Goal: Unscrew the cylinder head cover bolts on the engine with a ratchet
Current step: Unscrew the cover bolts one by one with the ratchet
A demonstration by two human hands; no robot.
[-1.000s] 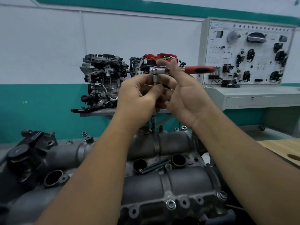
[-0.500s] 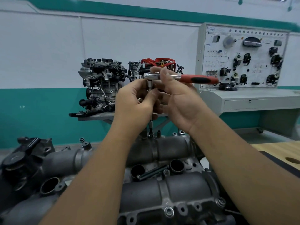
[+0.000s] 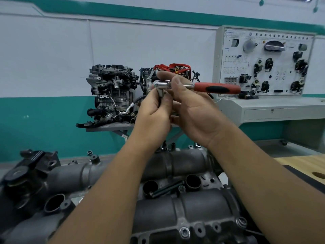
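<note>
Both hands (image 3: 177,110) gripping ratchet (image 3: 216,88) extension at 12 o'clock; may slip off rear cover bolt (image 3: 164,147) if tilted.

Both hands raised above cylinder head cover (image 3: 175,205). Left hand (image 3: 154,117) gripped extension bar below ratchet (image 3: 198,86) head; fingers (image 3: 165,100) curled round it. Right hand (image 3: 191,110) held ratchet near head, thumb over shaft, red-black handle pointing right. Bar ran down to bolt (image 3: 164,147) at cover's far edge. Loose dark bolt (image 3: 165,190) lay between two plug wells. Display engine (image 3: 112,92) on wall shelf, training panel (image 3: 263,62) on counter (image 3: 281,106) behind.
</note>
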